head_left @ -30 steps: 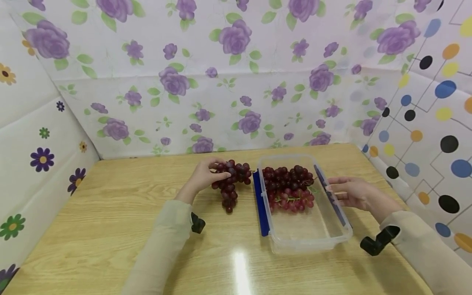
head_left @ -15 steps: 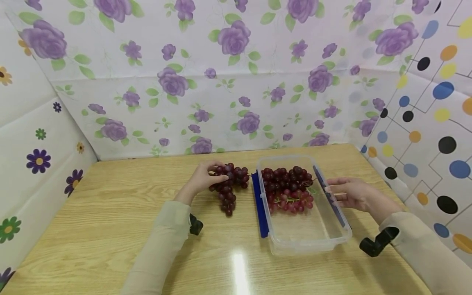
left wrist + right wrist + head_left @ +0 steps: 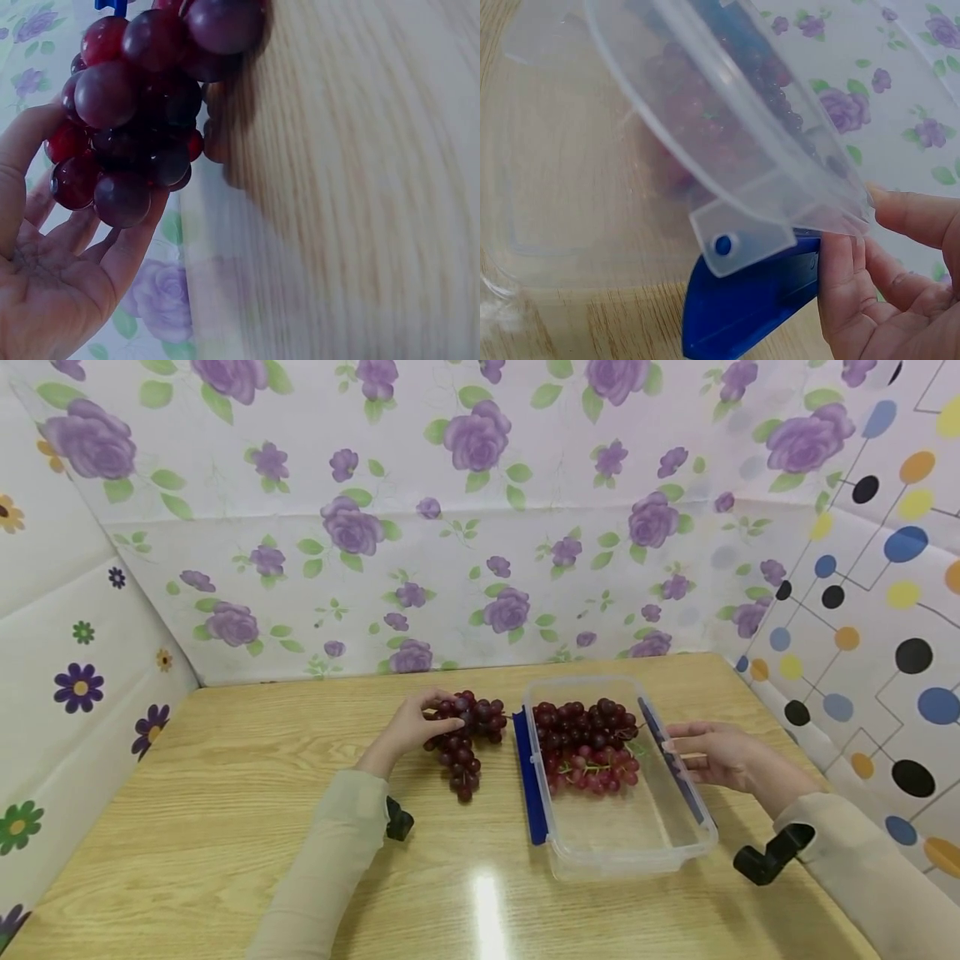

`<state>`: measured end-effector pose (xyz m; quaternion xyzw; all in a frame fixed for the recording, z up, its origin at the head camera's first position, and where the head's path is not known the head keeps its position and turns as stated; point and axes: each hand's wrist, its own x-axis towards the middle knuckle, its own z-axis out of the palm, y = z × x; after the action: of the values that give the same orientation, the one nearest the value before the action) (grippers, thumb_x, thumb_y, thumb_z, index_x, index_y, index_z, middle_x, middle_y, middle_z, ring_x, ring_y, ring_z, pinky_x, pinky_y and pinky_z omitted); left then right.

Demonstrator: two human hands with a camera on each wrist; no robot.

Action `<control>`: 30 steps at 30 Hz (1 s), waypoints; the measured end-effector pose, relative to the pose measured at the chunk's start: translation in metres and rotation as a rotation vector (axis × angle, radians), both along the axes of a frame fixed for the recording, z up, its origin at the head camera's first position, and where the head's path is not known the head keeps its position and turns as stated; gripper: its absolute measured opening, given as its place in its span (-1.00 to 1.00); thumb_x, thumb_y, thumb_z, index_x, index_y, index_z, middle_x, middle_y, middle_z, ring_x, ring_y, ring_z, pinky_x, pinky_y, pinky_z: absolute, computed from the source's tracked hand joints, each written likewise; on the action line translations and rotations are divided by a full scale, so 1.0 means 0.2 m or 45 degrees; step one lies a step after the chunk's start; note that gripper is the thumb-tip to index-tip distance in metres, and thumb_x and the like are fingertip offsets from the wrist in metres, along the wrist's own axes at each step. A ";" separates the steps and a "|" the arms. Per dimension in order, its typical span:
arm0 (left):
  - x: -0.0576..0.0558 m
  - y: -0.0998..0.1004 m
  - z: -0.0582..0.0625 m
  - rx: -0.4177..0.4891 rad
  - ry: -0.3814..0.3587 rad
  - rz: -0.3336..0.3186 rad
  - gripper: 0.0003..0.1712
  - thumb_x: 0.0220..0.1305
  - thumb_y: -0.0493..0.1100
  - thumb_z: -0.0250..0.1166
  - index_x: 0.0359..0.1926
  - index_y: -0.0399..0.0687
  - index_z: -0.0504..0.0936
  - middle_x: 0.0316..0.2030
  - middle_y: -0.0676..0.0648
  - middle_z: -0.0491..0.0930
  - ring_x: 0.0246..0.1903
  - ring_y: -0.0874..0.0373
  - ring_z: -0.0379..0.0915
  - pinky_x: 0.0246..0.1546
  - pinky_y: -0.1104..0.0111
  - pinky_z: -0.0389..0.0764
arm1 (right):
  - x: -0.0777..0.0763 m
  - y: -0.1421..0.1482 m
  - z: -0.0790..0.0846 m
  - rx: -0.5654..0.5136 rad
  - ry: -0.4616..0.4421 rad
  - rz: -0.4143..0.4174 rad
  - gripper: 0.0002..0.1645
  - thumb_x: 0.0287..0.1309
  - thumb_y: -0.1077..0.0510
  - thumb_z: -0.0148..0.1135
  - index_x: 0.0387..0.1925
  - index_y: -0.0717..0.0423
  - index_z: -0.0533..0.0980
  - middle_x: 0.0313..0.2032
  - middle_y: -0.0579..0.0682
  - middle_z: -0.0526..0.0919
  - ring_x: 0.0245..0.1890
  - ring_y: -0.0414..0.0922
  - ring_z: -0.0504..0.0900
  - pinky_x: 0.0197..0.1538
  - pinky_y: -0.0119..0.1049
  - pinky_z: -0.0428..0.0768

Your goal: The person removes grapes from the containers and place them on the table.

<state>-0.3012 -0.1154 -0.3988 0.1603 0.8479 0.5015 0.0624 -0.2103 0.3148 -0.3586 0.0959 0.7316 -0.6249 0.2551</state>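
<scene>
My left hand holds a bunch of dark red grapes left of the container. In the left wrist view, the thumb and fingers lie around the large round grapes; whether the bunch bears fully on the table cannot be told. A clear plastic container stands lidless to the right, its blue side latch hanging down. Inside lie a dark bunch and a lighter red bunch. My right hand holds the container's right edge, the thumb by the rim and fingers against the blue flap.
The wooden table runs back to a flowered cloth wall. A daisy-print sheet closes the left side, a dotted sheet the right. Black wrist mounts sit on both sleeves.
My left hand and its bunch of grapes have moved slightly down and to the left, toward the tabletop. The right hand and the container stay in place.
</scene>
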 end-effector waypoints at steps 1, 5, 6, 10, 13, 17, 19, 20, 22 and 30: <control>0.00 0.00 0.00 -0.002 -0.002 0.004 -0.54 0.14 -0.17 0.37 0.07 -0.16 0.52 0.11 -0.25 0.51 0.16 -0.18 0.37 0.16 -0.03 0.40 | 0.00 0.00 0.00 -0.003 0.005 0.009 -0.11 0.27 0.13 0.17 0.41 0.36 -0.08 -0.25 -0.16 0.52 -0.35 -0.24 0.56 -0.20 -0.39 0.63; 0.00 -0.01 -0.01 -0.005 -0.014 0.003 -0.51 0.13 -0.18 0.38 0.08 -0.18 0.50 0.12 -0.25 0.49 0.17 -0.19 0.35 0.18 -0.02 0.38 | 0.00 0.00 0.00 0.008 0.008 0.013 -0.10 0.27 0.12 0.18 0.42 0.35 -0.09 -0.23 -0.16 0.51 -0.34 -0.24 0.56 -0.20 -0.38 0.63; 0.01 -0.01 -0.01 -0.006 -0.019 0.002 -0.51 0.13 -0.18 0.39 0.09 -0.18 0.50 0.12 -0.25 0.48 0.18 -0.19 0.34 0.18 -0.02 0.38 | 0.00 0.00 0.00 0.013 0.009 0.014 -0.09 0.27 0.12 0.18 0.42 0.35 -0.09 -0.23 -0.16 0.51 -0.34 -0.23 0.56 -0.20 -0.38 0.63; 0.02 0.00 -0.01 -0.022 -0.044 -0.005 -0.47 0.12 -0.18 0.39 0.11 -0.19 0.48 0.15 -0.25 0.45 0.19 -0.22 0.32 0.18 -0.02 0.39 | 0.00 0.00 0.01 0.035 0.008 0.019 -0.09 0.27 0.11 0.17 0.43 0.34 -0.09 -0.23 -0.16 0.51 -0.33 -0.24 0.55 -0.19 -0.37 0.63; 0.02 0.00 -0.02 -0.043 -0.051 -0.010 -0.46 0.13 -0.17 0.39 0.13 -0.19 0.47 0.17 -0.25 0.42 0.20 -0.23 0.32 0.18 -0.01 0.40 | 0.00 0.00 0.01 0.034 0.007 0.023 -0.09 0.27 0.12 0.17 0.43 0.34 -0.09 -0.23 -0.17 0.51 -0.33 -0.24 0.56 -0.19 -0.37 0.63; 0.03 -0.01 -0.02 -0.066 -0.061 -0.023 -0.44 0.14 -0.14 0.39 0.14 -0.16 0.45 0.19 -0.25 0.40 0.19 -0.24 0.33 0.18 -0.01 0.40 | 0.00 0.00 0.01 0.030 0.002 0.024 -0.10 0.27 0.12 0.17 0.42 0.34 -0.08 -0.24 -0.18 0.52 -0.33 -0.24 0.56 -0.20 -0.38 0.63; 0.03 -0.01 -0.02 -0.082 -0.062 -0.019 -0.44 0.15 -0.12 0.38 0.15 -0.15 0.45 0.20 -0.24 0.40 0.19 -0.24 0.33 0.18 -0.01 0.40 | -0.01 -0.01 0.01 0.029 -0.001 0.023 -0.11 0.27 0.12 0.17 0.42 0.34 -0.08 -0.25 -0.17 0.52 -0.33 -0.24 0.56 -0.20 -0.38 0.63; 0.03 -0.02 -0.02 -0.086 -0.063 -0.019 -0.44 0.15 -0.12 0.38 0.15 -0.15 0.45 0.20 -0.25 0.39 0.19 -0.24 0.33 0.18 -0.01 0.39 | -0.01 -0.01 0.01 0.028 -0.002 0.024 -0.11 0.27 0.12 0.17 0.42 0.34 -0.08 -0.25 -0.17 0.52 -0.33 -0.24 0.56 -0.20 -0.38 0.63; 0.04 -0.02 -0.02 -0.096 -0.064 -0.013 -0.43 0.16 -0.11 0.37 0.16 -0.15 0.43 0.21 -0.25 0.38 0.20 -0.24 0.32 0.19 -0.01 0.38 | -0.01 -0.01 0.01 0.026 -0.003 0.027 -0.11 0.28 0.12 0.17 0.42 0.34 -0.08 -0.25 -0.16 0.51 -0.34 -0.24 0.55 -0.20 -0.38 0.63; 0.06 -0.01 -0.02 -0.088 -0.098 -0.012 -0.32 0.17 -0.07 0.36 0.26 -0.15 0.33 0.26 -0.23 0.33 0.26 -0.22 0.26 0.24 0.01 0.34 | -0.01 0.00 0.00 0.014 -0.010 0.032 -0.13 0.27 0.12 0.17 0.41 0.34 -0.06 -0.23 -0.16 0.49 -0.33 -0.22 0.55 -0.20 -0.37 0.63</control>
<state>-0.2888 -0.1166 -0.4034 0.1426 0.8610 0.4773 0.1028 -0.2131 0.3150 -0.3583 0.0906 0.7352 -0.6172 0.2652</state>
